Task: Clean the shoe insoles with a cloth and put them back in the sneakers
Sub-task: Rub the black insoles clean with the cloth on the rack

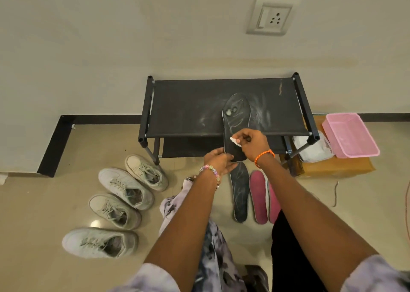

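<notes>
Evidently mid-wipe on a black insole (235,123), laid lengthwise on the top tier of the black shoe rack (188,105), toe toward the wall and heel hanging over the near edge, probably so the flat fabric backs the front while the heel stays free to grip. Left hand (218,162) curled round that overhanging heel from below and the side, steadying it against the rubbing, as far as can be judged. Right hand (250,142) pinching a small white cloth (234,141) between thumb and fingertips, pressed onto the middle of the insole. Pale smears and a couple of whitish blobs near the toe, with chalky streaks on the rack fabric beside it, so much cleaning likely left on this one. Second black insole (240,194) flat on the floor just below the hands, also streaked pale; two pink insoles (258,197) right beside it, side by side, apparently queued within reach. Four pale sneakers (125,187) in a loose row on the floor to the left, openings up and well apart from the insoles, none refilled yet by the look of it. Pink basket (350,134) on a brown box at the right of the rack, a white bag (315,147) beside it. Risk: heel slipping from the grip under a hard stroke.
</notes>
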